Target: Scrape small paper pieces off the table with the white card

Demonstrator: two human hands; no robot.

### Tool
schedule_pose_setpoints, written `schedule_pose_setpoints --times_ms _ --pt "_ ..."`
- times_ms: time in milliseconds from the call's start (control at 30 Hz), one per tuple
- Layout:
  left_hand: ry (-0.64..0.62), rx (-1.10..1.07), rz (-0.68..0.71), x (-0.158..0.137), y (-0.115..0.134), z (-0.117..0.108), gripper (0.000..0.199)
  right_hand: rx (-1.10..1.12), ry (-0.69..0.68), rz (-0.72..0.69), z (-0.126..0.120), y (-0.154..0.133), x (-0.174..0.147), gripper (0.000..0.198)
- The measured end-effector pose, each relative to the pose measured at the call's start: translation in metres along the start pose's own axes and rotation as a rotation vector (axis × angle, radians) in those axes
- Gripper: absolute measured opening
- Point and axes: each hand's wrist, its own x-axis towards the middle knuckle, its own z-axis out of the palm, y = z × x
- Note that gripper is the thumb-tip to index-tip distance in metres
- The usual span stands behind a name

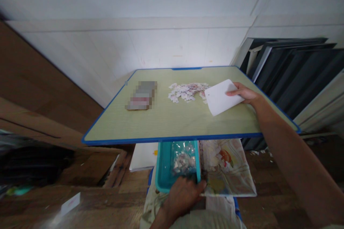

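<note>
My right hand is closed on a thin white card with rounded corners and a small hole, thumb on top. The card is tilted at the right end of a pile of small cut paper pieces on the table. Below the table's front edge, my left hand is curled over the near right corner of a teal tray, its thumb outside the wall and its fingers partly hidden. A clear plastic bag with crumpled, shiny contents lies in that tray.
A pixelated block-shaped object lies on the left of the blue-edged table. Right of the teal tray is a patterned tray with paper scraps. Dark panels lean at right; an open cardboard box stands at lower left.
</note>
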Motion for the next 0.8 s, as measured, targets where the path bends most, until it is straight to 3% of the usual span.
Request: schedule_pose_setpoints --times_ms 267,533,800 --pt "-0.025 0.017 0.0 -0.001 0.001 -0.004 0.029 -0.041 -0.032 0.014 0.003 -0.002 -0.001 0.04" --pt "-0.021 0.016 0.004 0.0 0.001 -0.004 0.023 -0.092 -0.067 -0.087 0.029 -0.003 0.003 0.034" --pt "-0.018 0.0 0.007 -0.001 0.001 -0.003 0.032 -0.119 -0.116 -0.197 0.06 0.0 0.008 0.039"
